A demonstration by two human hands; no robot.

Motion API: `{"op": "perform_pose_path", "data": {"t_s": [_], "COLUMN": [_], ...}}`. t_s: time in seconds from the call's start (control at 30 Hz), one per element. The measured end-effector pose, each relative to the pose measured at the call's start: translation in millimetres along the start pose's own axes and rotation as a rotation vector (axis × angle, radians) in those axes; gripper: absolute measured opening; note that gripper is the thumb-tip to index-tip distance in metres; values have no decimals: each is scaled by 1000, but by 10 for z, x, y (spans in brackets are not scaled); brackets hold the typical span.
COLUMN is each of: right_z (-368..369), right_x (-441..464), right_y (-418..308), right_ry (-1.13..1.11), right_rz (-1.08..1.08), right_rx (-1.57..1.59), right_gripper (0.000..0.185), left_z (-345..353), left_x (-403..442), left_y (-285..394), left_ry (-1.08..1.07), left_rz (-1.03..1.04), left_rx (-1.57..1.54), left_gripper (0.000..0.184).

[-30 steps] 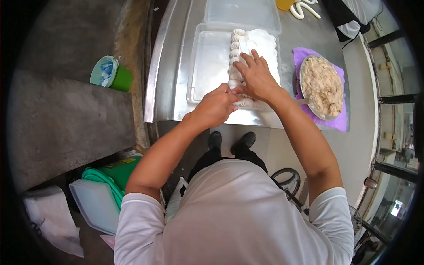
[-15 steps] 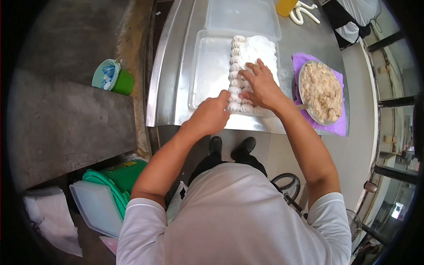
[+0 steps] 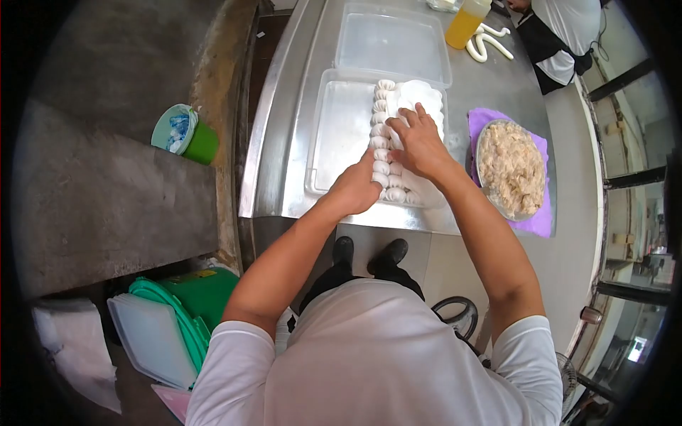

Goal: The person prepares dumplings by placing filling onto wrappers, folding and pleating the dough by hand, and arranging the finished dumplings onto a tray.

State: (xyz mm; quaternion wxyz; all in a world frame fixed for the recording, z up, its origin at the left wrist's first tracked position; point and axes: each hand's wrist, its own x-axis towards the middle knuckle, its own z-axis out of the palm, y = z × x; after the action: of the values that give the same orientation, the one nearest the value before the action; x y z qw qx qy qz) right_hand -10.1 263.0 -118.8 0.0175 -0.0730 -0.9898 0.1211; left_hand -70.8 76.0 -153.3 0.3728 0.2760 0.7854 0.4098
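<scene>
Pleated white dumplings (image 3: 379,119) stand in a long column inside a shallow clear plastic tray (image 3: 321,135), with more beside the column's near end. Flat, round white dough wrappers (image 3: 420,92) overlap to their right. At the column's left side is my left hand (image 3: 355,186), its thumb and forefinger closed about a dumpling (image 3: 381,169). My right hand (image 3: 424,145) rests over the wrappers with fingers apart, its thumb against the dumplings. The palm hides part of the wrappers beneath.
A bowl of pale minced filling (image 3: 510,170) sits on a purple cloth (image 3: 541,221) to the right. Beyond the tray are a clear lid (image 3: 389,41), a bottle of yellow liquid (image 3: 466,27) and dough strips (image 3: 483,46). A green bin (image 3: 202,144) stands left. Another person (image 3: 568,28) is at far right.
My left hand has shifted right and farther along the column, its fingers now around the dumplings. The right hand stays over the wrappers. The whole view has tilted slightly, showing more of the far table.
</scene>
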Motion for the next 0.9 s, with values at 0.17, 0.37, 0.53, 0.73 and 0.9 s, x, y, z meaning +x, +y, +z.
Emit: {"op": "perform_pose_path", "data": {"t_s": [0.17,0.37,0.53,0.73,0.9], "right_z": [-22,17,68,-129,-486], "right_x": [78,115,198,235,189], "right_y": [67,147,157,354,875], "right_ry": [-27,-49,79,75,205], "right_rz": [-38,-97,-135,-72,145], "right_rx": [26,59,77,225,380], "right_gripper": [68,70,68,56,34], "left_z": [-60,76,268,137,342], "left_x": [182,211,309,9,8], "left_y": [-177,-47,-124,198,162], "left_ry": [132,93,184,205,122], "left_rz": [81,21,99,-38,-2], "left_rx": [-253,-633,-335,-627,-489], "left_gripper": [83,86,82,88,90]}}
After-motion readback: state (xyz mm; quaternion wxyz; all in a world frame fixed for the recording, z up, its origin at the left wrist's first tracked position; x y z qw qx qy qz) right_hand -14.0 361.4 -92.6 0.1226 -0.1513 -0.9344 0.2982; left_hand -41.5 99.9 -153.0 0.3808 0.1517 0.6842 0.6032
